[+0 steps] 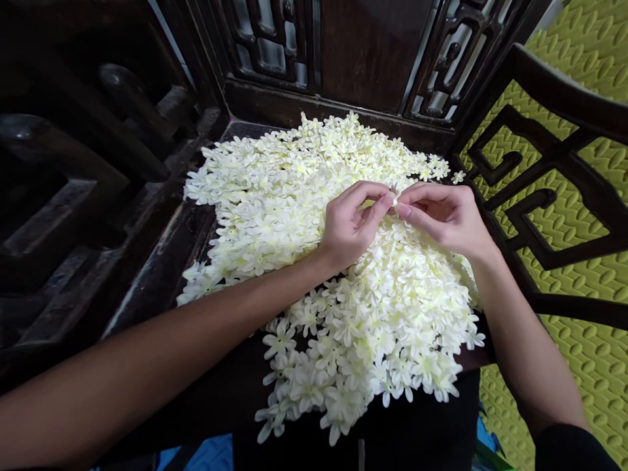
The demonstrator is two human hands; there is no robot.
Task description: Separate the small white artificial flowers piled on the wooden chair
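Note:
A large heap of small cream-white fabric flowers (304,216) covers the dark wooden chair seat (161,275). Above the middle of the heap my left hand (350,222) and my right hand (444,216) meet fingertip to fingertip. Between thumbs and forefingers they pinch one small white flower (394,203), mostly hidden by the fingers. Both forearms reach in from the bottom corners and pass over the near part of the heap.
The chair's carved dark backrest (363,59) stands behind the heap, and its openwork armrest (549,170) is at the right. More dark wooden furniture (73,163) crowds the left. A yellow-green textured mat (583,340) covers the floor at the right.

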